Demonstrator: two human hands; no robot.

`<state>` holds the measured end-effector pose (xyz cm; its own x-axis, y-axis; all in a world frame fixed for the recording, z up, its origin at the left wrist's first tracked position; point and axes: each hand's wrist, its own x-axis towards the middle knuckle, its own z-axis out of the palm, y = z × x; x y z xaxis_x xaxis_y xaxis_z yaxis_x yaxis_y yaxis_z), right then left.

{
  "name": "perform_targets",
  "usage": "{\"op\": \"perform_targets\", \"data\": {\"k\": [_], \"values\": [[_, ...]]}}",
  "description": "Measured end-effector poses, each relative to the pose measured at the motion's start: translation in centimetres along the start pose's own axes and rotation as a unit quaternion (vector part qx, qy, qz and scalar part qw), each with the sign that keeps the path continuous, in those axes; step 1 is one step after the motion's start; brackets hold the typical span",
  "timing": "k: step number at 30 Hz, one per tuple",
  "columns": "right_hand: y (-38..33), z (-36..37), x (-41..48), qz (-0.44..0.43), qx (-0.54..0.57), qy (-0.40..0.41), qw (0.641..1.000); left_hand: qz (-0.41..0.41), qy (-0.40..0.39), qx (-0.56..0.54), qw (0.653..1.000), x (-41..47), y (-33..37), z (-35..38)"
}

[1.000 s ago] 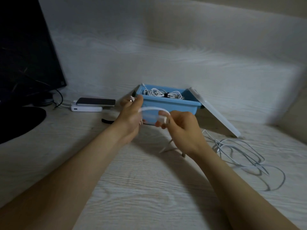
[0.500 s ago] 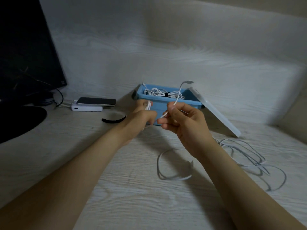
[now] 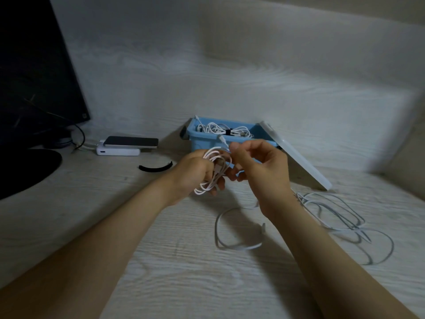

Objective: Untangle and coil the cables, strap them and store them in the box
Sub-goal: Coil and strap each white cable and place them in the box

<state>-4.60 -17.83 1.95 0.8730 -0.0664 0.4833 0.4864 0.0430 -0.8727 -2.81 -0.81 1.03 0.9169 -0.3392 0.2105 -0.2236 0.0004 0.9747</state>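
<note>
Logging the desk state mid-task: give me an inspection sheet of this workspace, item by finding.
Surface: pale wood-grain desk, dim light.
Job's things: open blue box holds a strapped coil; lid leans on its right side; black strap lies loose.
Clutter: phone atop a power bank.
Hands: left hand grips a white coil; right hand pinches its free end.
Cables: loose white cables on the desk, at right.
Surroundings: dark monitor at left.
</note>
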Motion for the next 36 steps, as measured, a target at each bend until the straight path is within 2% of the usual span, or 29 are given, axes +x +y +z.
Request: {"op": "perform_targets", "data": {"k": [5,11,13,16,20,23,26,31,36], "values": [[0.7,-0.5,0.1,-0.038,-0.143,0.022,0.989,0.034,0.005,0.006,0.999,0.0,0.5,0.1],[1.6,-0.3,0.4,-0.037,-0.235,-0.083,0.968,0.073,-0.030,-0.019,0.997,-0.7,1.2,0.0],[1.6,-0.2,0.3,-0.043,-0.252,-0.101,0.961,0.076,-0.026,-0.023,0.997,-0.8,1.2,0.0],[1.9,-0.2,0.5,-0.069,-0.250,-0.071,0.963,0.081,-0.021,-0.027,0.996,-0.7,1.2,-0.1],[1.7,-0.1,0.4,-0.107,-0.216,-0.032,0.970,0.062,0.047,-0.067,0.995,-0.3,1.2,0.0],[0.8,0.0,-0.1,-0.070,-0.146,-0.030,0.986,0.042,0.068,-0.128,0.988,-0.1,1.3,0.1],[0.3,0.3,-0.4,0.022,-0.068,-0.056,0.996,0.021,0.082,-0.189,0.978,0.2,1.3,0.0],[0.2,0.6,-0.5,0.144,-0.003,-0.102,0.984,-0.019,0.139,-0.239,0.961,0.3,1.4,0.0],[0.4,0.8,-0.9,0.183,0.013,-0.146,0.972,-0.036,0.178,-0.306,0.935,0.3,1.6,0.0]]}}
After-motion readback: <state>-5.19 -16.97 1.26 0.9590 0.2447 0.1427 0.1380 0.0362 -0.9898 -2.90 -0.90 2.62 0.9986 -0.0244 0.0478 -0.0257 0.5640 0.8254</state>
